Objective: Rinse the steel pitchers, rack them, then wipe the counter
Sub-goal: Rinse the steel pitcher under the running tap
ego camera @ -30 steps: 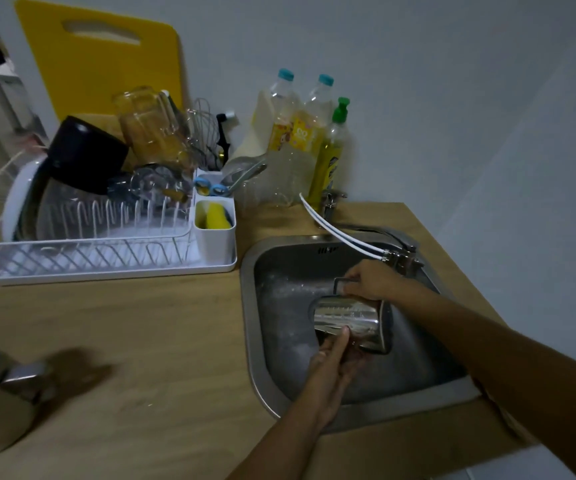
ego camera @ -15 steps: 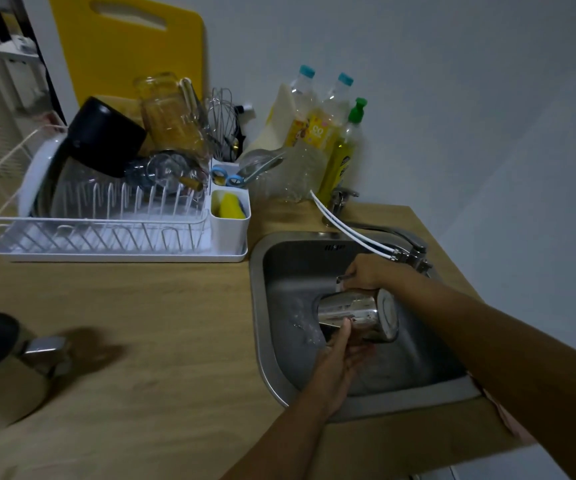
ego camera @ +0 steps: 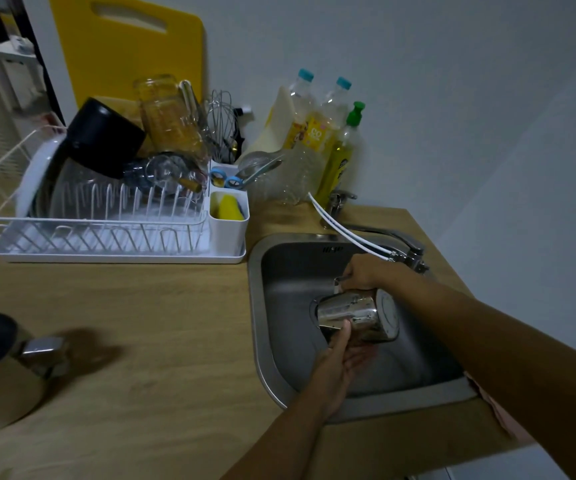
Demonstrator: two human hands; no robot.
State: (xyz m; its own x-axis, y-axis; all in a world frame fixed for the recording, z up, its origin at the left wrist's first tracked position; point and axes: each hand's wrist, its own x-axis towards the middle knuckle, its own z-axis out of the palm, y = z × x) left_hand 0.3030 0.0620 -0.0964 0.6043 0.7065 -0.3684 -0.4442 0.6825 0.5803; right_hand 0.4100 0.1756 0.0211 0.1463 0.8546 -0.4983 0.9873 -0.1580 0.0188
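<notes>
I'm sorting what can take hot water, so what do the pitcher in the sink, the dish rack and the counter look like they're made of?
Pitcher: polished steel, with mirror-like reflections. Dish rack: probably white coated wire over a white plastic tray, smooth and matte. Counter: pale wood grain, possibly laminate; the look leaves that open.

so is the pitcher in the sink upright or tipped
Tipped on its side: the pitcher lies level over the sink, base facing right, mouth left. The right hand grips its handle.
</notes>
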